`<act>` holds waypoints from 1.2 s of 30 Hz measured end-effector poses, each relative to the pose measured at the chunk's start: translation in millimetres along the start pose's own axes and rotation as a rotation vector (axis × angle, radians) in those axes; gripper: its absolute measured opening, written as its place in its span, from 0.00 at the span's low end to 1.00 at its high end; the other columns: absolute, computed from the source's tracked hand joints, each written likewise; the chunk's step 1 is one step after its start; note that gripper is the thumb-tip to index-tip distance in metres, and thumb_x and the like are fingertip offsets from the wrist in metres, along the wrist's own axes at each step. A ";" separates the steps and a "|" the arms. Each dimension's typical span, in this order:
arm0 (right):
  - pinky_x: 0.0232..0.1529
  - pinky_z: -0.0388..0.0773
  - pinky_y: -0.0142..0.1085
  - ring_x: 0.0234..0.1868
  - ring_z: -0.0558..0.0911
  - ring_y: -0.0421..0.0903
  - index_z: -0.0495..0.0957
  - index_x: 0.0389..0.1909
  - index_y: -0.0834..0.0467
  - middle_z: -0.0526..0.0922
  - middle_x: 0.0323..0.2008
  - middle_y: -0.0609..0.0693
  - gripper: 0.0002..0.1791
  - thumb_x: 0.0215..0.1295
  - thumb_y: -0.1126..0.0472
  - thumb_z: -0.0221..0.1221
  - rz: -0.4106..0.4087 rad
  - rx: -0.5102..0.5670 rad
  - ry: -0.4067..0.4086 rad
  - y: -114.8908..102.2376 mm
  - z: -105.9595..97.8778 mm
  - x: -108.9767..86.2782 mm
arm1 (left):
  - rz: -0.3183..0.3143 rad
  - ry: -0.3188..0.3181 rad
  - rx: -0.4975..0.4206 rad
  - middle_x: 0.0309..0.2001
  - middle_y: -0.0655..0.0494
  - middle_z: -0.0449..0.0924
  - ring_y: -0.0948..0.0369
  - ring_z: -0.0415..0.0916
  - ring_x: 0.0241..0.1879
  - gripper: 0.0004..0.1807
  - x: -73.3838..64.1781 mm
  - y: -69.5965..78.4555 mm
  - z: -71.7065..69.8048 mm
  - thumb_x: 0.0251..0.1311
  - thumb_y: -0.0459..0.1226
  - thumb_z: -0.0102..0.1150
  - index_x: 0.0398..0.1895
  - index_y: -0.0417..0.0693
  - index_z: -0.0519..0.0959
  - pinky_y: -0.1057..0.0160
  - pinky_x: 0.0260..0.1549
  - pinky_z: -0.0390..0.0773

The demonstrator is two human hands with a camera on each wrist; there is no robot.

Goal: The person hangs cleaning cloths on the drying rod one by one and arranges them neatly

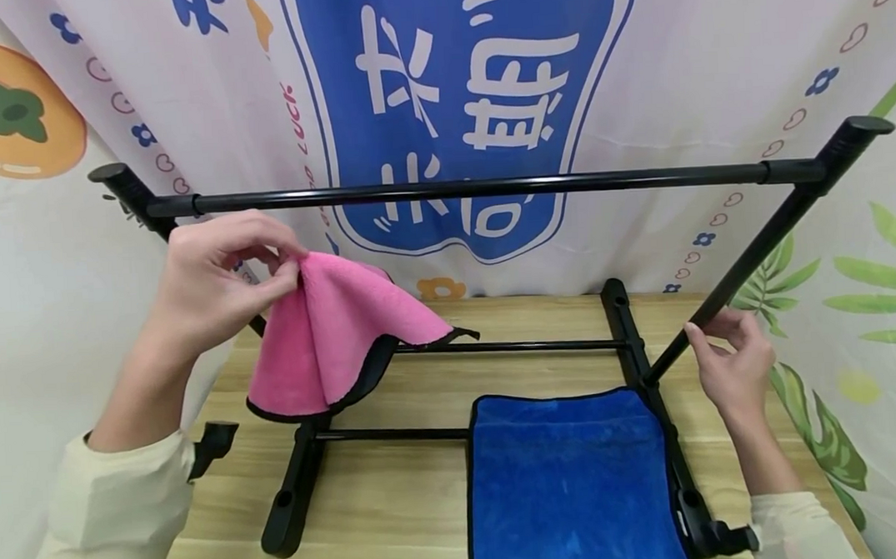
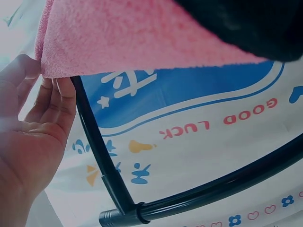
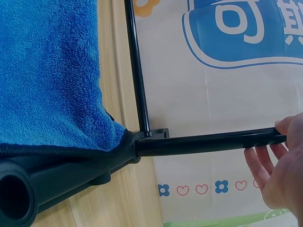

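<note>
A pink cloth (image 1: 359, 304) with black edging hangs from my left hand (image 1: 223, 277), pinched at a corner between thumb and fingers. In the left wrist view the pink cloth (image 2: 118, 38) spreads across the top, in front of the rack's bars. My right hand (image 1: 737, 363) grips the right upright (image 1: 747, 258) of a black tube rack low down, thumb on one side and fingers on the other. A blue cloth (image 1: 569, 483) with dark edging lies flat over the rack's lower right part, beside the right foot bar.
The rack's top bar (image 1: 459, 189) spans between both uprights, above and beyond my hands. Its base stands on a wood-grain table (image 1: 398, 515), with a left foot (image 1: 292, 495) and a lower crossbar (image 1: 511, 347). Behind hangs a printed curtain (image 1: 672, 70).
</note>
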State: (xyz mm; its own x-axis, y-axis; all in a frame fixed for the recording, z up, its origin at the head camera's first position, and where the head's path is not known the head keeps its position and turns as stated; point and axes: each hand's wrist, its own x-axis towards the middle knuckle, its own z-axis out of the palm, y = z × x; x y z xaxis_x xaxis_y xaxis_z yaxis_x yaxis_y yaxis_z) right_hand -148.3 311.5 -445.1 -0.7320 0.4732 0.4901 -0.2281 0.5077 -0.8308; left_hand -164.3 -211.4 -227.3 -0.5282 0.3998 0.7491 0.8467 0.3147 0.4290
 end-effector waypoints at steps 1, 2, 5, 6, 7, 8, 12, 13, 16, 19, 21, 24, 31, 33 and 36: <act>0.35 0.76 0.14 0.35 0.80 0.24 0.76 0.47 0.74 0.78 0.34 0.28 0.15 0.62 0.73 0.68 0.000 0.000 0.000 -0.8 0.3 0.4 | 0.000 0.000 0.002 0.30 0.46 0.83 0.66 0.79 0.31 0.13 1.1 0.5 -0.5 0.43 0.10 0.62 0.28 0.31 0.84 0.76 0.32 0.81; 0.35 0.76 0.14 0.35 0.80 0.24 0.76 0.47 0.74 0.78 0.34 0.28 0.15 0.62 0.73 0.68 0.001 0.001 0.000 -1.8 0.6 0.8 | 0.001 -0.002 0.004 0.30 0.46 0.83 0.66 0.79 0.31 0.13 2.3 1.0 -1.1 0.43 0.11 0.62 0.28 0.31 0.84 0.76 0.32 0.81; 0.35 0.76 0.14 0.35 0.80 0.24 0.76 0.46 0.74 0.78 0.34 0.28 0.15 0.62 0.73 0.68 0.003 0.005 -0.002 -4.5 1.4 1.7 | 0.000 -0.008 0.004 0.30 0.45 0.83 0.66 0.79 0.32 0.12 6.2 2.6 -2.3 0.44 0.11 0.61 0.28 0.31 0.84 0.76 0.33 0.81; 0.35 0.76 0.14 0.35 0.80 0.24 0.76 0.46 0.74 0.78 0.34 0.28 0.15 0.62 0.73 0.68 0.004 0.005 -0.003 -5.3 1.6 1.8 | -0.002 -0.008 0.003 0.30 0.46 0.83 0.65 0.79 0.32 0.12 7.6 3.3 -2.7 0.45 0.11 0.61 0.28 0.31 0.84 0.76 0.33 0.81; 0.35 0.76 0.14 0.35 0.80 0.25 0.76 0.46 0.74 0.78 0.35 0.28 0.15 0.62 0.73 0.68 0.003 0.004 -0.004 -6.0 1.7 1.8 | -0.003 -0.006 -0.004 0.30 0.46 0.83 0.65 0.79 0.32 0.12 9.1 3.9 -3.0 0.45 0.11 0.61 0.28 0.31 0.84 0.75 0.33 0.81; 0.35 0.76 0.14 0.35 0.80 0.25 0.76 0.46 0.75 0.78 0.35 0.28 0.15 0.62 0.73 0.68 0.001 0.004 -0.003 -6.1 1.8 1.8 | -0.002 -0.005 -0.012 0.31 0.48 0.83 0.65 0.79 0.33 0.12 10.7 4.5 -3.4 0.45 0.11 0.61 0.28 0.30 0.84 0.75 0.33 0.81; 0.35 0.76 0.14 0.35 0.80 0.24 0.76 0.46 0.75 0.77 0.35 0.28 0.15 0.62 0.73 0.68 -0.010 -0.001 -0.004 -5.9 1.8 1.8 | 0.004 0.021 -0.053 0.32 0.55 0.85 0.63 0.80 0.33 0.10 17.9 7.6 -7.1 0.46 0.12 0.60 0.28 0.27 0.84 0.75 0.34 0.82; 0.34 0.76 0.14 0.34 0.79 0.24 0.76 0.46 0.75 0.77 0.35 0.28 0.15 0.62 0.73 0.68 -0.012 -0.003 -0.004 -5.9 1.7 1.7 | 0.006 0.030 -0.066 0.33 0.57 0.85 0.63 0.80 0.33 0.09 19.7 8.4 -8.6 0.46 0.12 0.59 0.28 0.26 0.83 0.75 0.34 0.82; 0.34 0.75 0.13 0.34 0.79 0.23 0.76 0.46 0.75 0.77 0.35 0.27 0.15 0.62 0.73 0.68 -0.019 -0.013 -0.003 -5.7 1.4 1.4 | 0.012 0.062 -0.110 0.33 0.58 0.86 0.62 0.80 0.33 0.07 25.5 10.5 -13.9 0.46 0.12 0.59 0.28 0.22 0.82 0.75 0.34 0.81; 0.34 0.75 0.13 0.34 0.79 0.23 0.77 0.46 0.74 0.77 0.34 0.27 0.15 0.62 0.73 0.68 -0.021 -0.019 0.000 -5.8 0.9 1.1 | 0.019 0.095 -0.171 0.32 0.54 0.86 0.61 0.80 0.33 0.04 31.1 11.4 -19.5 0.47 0.14 0.59 0.27 0.20 0.82 0.74 0.35 0.82; 0.34 0.75 0.13 0.34 0.79 0.23 0.77 0.46 0.74 0.77 0.34 0.26 0.15 0.62 0.73 0.68 -0.022 -0.019 0.000 -5.9 0.8 1.1 | 0.021 0.112 -0.205 0.31 0.51 0.86 0.60 0.79 0.32 0.05 34.6 11.6 -23.3 0.48 0.14 0.60 0.27 0.23 0.83 0.74 0.35 0.82; 0.34 0.75 0.13 0.34 0.79 0.23 0.77 0.46 0.74 0.77 0.34 0.27 0.15 0.62 0.73 0.68 -0.019 -0.017 -0.002 -5.7 0.7 0.9 | 0.033 0.127 -0.218 0.31 0.50 0.86 0.60 0.80 0.32 0.04 39.4 13.6 -28.5 0.48 0.14 0.60 0.27 0.21 0.82 0.74 0.36 0.83; 0.34 0.75 0.13 0.33 0.79 0.24 0.76 0.46 0.74 0.77 0.34 0.28 0.15 0.62 0.73 0.68 -0.006 -0.015 0.000 -5.6 -0.9 -0.6 | 0.057 0.150 -0.213 0.30 0.50 0.85 0.59 0.78 0.30 0.07 53.4 16.9 -39.9 0.51 0.17 0.62 0.29 0.11 0.77 0.73 0.35 0.83; 0.34 0.75 0.13 0.33 0.79 0.24 0.76 0.46 0.74 0.77 0.34 0.28 0.15 0.62 0.72 0.68 -0.006 -0.014 0.001 -6.0 -1.2 -0.8 | 0.060 0.170 -0.208 0.30 0.49 0.85 0.59 0.77 0.29 0.10 58.4 15.4 -45.0 0.52 0.18 0.63 0.29 0.09 0.77 0.73 0.34 0.83; 0.34 0.76 0.13 0.33 0.79 0.24 0.76 0.46 0.74 0.77 0.34 0.27 0.15 0.62 0.73 0.68 -0.005 -0.011 -0.001 -5.5 -0.6 -1.1 | 0.053 0.215 -0.193 0.29 0.49 0.85 0.59 0.77 0.27 0.11 66.8 12.6 -52.4 0.51 0.18 0.63 0.29 0.08 0.76 0.73 0.33 0.84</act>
State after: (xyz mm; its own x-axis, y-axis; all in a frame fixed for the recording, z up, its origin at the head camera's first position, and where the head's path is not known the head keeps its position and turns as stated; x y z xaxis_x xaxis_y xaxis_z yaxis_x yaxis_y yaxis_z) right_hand -145.8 308.6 -440.9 -0.7315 0.4702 0.4938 -0.2246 0.5177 -0.8256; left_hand -185.5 -225.8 -145.4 -0.4748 0.2136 0.8538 0.8801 0.1210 0.4591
